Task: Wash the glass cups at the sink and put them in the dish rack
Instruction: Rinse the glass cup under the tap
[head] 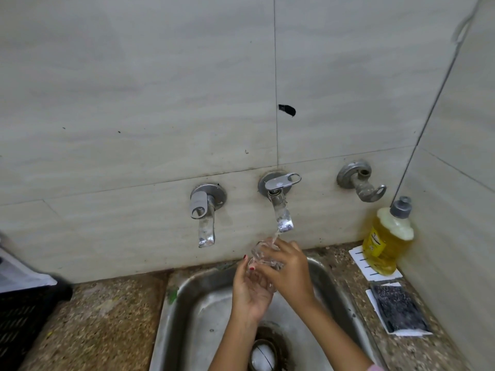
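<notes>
Firstly, wall (160, 89): pale tiles are filling the view from 9 o'clock through 12 to 3.
Desk (101, 325): speckled stone is running along the bottom, from 8 o'clock across to 4 o'clock, on both sides of the basin.
Sink (203, 317): a steel basin is sitting at 6 o'clock, set into the desk, with its drain (263, 354) showing at the bottom edge.
Dark crate (18, 325): it is standing on the desk at 8 o'clock, cut off by the frame.
Soap bottle (385, 242): it is standing upright at 4 o'clock, holding yellow liquid, on a white card.
Scrub pad (399, 309): it is lying flat on the desk, just at 6 o'clock of the bottle.
Left hand (249, 290): it is cupping the glass from below, palm up, fingers curling round it.
Right hand (289, 271): it is gripping the same glass from the 3 o'clock side.
Running tap (281, 207): water is pouring from it onto the glass.
Left tap (205, 218): it is hanging at 9 o'clock of the running tap.
Glass cup (261, 254): it is being held over the sink, tilted, directly under the stream, between both hands.
</notes>
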The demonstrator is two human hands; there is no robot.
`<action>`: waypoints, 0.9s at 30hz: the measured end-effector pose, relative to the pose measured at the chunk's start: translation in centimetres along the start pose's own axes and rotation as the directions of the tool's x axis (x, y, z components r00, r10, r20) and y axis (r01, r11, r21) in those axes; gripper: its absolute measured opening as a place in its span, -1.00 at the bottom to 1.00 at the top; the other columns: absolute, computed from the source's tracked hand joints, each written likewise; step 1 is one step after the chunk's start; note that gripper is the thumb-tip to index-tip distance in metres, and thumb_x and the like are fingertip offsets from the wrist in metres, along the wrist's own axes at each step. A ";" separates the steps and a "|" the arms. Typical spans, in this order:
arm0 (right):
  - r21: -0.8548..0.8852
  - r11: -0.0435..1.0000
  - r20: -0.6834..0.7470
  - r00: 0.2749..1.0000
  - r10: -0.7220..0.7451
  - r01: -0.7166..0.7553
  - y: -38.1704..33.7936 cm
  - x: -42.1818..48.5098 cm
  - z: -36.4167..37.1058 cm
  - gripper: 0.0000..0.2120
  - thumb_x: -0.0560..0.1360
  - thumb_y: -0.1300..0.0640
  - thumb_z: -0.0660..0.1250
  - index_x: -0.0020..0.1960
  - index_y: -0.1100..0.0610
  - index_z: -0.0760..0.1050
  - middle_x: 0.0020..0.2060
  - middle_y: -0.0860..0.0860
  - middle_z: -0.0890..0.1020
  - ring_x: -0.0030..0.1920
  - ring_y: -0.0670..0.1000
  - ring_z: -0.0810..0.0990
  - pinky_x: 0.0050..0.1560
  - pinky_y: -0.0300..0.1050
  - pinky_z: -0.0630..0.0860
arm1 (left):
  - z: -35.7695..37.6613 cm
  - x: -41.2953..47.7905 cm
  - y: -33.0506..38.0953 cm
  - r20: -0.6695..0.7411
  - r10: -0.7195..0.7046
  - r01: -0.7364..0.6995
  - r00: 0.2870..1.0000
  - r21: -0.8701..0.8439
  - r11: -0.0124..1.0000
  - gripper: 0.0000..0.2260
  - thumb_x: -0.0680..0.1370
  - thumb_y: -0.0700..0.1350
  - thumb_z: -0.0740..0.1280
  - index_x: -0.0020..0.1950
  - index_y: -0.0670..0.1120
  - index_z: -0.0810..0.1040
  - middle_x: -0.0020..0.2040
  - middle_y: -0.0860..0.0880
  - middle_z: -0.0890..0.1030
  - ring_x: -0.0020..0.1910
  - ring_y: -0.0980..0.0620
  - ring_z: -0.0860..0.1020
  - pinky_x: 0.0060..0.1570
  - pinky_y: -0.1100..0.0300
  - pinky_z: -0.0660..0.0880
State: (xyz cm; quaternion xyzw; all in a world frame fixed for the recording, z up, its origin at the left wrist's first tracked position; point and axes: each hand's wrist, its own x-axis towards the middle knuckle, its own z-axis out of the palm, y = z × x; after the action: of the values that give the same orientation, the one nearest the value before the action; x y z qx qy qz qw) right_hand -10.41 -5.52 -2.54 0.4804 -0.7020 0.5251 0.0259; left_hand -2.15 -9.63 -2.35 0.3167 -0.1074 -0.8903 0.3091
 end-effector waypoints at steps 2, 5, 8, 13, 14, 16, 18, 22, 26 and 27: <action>0.057 0.996 -0.005 0.998 -0.068 0.068 0.2 -0.1 -0.1 -0.68 0.26 -0.02 0.38 -0.06 0.09 0.68 -0.01 -0.07 0.66 -0.10 0.01 0.52 -0.13 -0.21 0.52 | 0.0 0.1 0.4 0.019 -0.033 0.031 0.999 0.061 0.998 -0.71 0.50 -0.02 0.26 -0.23 -0.16 0.67 -0.35 -0.08 0.65 -0.44 0.04 0.62 -0.44 0.25 0.56; 0.227 0.974 0.021 1.000 0.018 -0.023 0.4 -0.4 -0.5 -0.83 0.25 0.13 0.48 -0.15 0.02 0.68 -0.09 -0.37 0.61 -0.05 -0.18 0.45 -0.11 -0.41 0.44 | 0.0 0.6 1.4 0.018 -0.149 0.142 0.989 0.212 0.967 -0.69 0.49 0.06 0.27 -0.20 -0.14 0.67 -0.36 -0.06 0.63 -0.44 0.02 0.60 -0.42 0.19 0.53; 0.429 0.881 0.039 0.978 0.204 -0.201 0.8 -1.0 -0.7 -0.81 0.19 0.08 0.53 -0.29 -0.07 0.54 -0.06 -0.23 0.61 -0.01 -0.18 0.54 -0.10 -0.37 0.45 | 0.3 1.0 2.0 -0.080 -0.092 0.112 0.992 0.288 0.951 -0.83 0.50 -0.07 0.34 -0.17 -0.14 0.62 -0.35 -0.07 0.64 -0.47 0.06 0.58 -0.43 0.23 0.54; 0.495 0.731 0.145 0.874 0.463 -0.470 0.7 -0.2 0.3 -0.62 0.40 0.08 0.44 0.15 0.11 0.40 0.12 0.01 0.42 0.14 -0.11 0.49 0.08 -0.32 0.44 | 0.6 1.1 1.5 0.170 0.246 -0.299 0.954 0.547 0.782 -0.83 0.48 -0.30 0.30 -0.24 -0.14 0.64 -0.28 -0.07 0.66 -0.25 0.03 0.63 -0.24 0.26 0.56; 0.446 0.725 0.143 0.842 0.520 -0.524 0.7 0.1 0.5 -0.68 0.48 0.13 0.35 0.20 0.13 0.40 0.16 0.04 0.42 0.18 -0.02 0.48 0.15 -0.22 0.45 | 0.5 1.0 1.3 0.221 0.263 -0.344 0.939 0.595 0.726 -0.82 0.46 -0.32 0.32 -0.25 -0.11 0.66 -0.27 -0.06 0.68 -0.24 0.04 0.64 -0.22 0.27 0.55; 0.375 0.695 0.135 0.778 0.613 -0.613 0.9 0.6 0.9 -0.70 0.55 0.11 0.25 0.25 0.17 0.41 0.19 0.12 0.49 0.15 0.07 0.51 0.19 -0.02 0.46 | 0.1 1.0 0.6 0.287 0.284 -0.404 0.915 0.674 0.618 -0.85 0.41 -0.34 0.38 -0.15 -0.12 0.68 -0.18 -0.09 0.70 -0.16 0.02 0.65 -0.14 0.25 0.54; 0.371 0.594 0.199 0.686 0.700 -0.714 1.0 1.2 0.6 -0.70 0.54 0.05 0.25 0.23 0.14 0.44 0.12 0.11 0.57 0.06 0.08 0.57 0.11 -0.01 0.51 | -0.5 1.1 0.1 0.304 0.291 -0.419 0.907 0.707 0.569 -0.78 0.42 -0.40 0.36 -0.07 -0.14 0.67 -0.10 -0.13 0.69 -0.07 -0.04 0.65 -0.05 0.16 0.55; 0.258 0.615 0.255 0.666 0.701 -0.745 0.7 1.3 -0.2 -0.83 0.53 0.00 0.25 0.03 0.06 0.50 -0.10 0.07 0.63 -0.16 0.06 0.64 -0.21 0.01 0.62 | -0.8 0.5 0.4 0.304 0.237 -0.385 0.923 0.699 0.602 -0.83 0.45 -0.30 0.34 -0.05 -0.13 0.68 -0.07 -0.16 0.69 -0.07 -0.09 0.65 -0.09 0.07 0.56; 0.152 0.909 0.130 0.920 0.371 -0.388 1.3 -0.9 0.1 -0.86 0.51 -0.04 0.26 -0.05 0.02 0.50 -0.20 -0.01 0.61 -0.25 -0.11 0.60 -0.24 -0.15 0.59 | 0.3 0.4 2.0 -0.021 0.032 -0.010 0.999 0.654 0.757 -0.57 0.62 0.08 0.09 -0.20 -0.12 0.61 -0.34 -0.08 0.64 -0.40 0.02 0.58 -0.41 0.23 0.32; 0.134 0.950 0.153 0.953 0.262 -0.282 1.6 -1.5 0.3 -0.82 0.48 -0.09 0.26 -0.02 -0.01 0.50 -0.15 -0.06 0.59 -0.17 -0.20 0.57 -0.14 -0.29 0.53 | 0.2 0.7 2.4 -0.111 -0.019 0.085 0.994 0.627 0.774 -0.53 0.63 0.10 0.05 -0.26 -0.13 0.57 -0.43 -0.07 0.59 -0.50 0.04 0.52 -0.44 0.26 0.23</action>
State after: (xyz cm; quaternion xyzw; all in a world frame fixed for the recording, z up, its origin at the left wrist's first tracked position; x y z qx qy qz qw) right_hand -10.57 -4.79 -4.66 0.4135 -0.7190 0.5431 -0.1312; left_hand -1.58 -11.93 -1.59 0.4481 -0.3751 -0.7945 0.1654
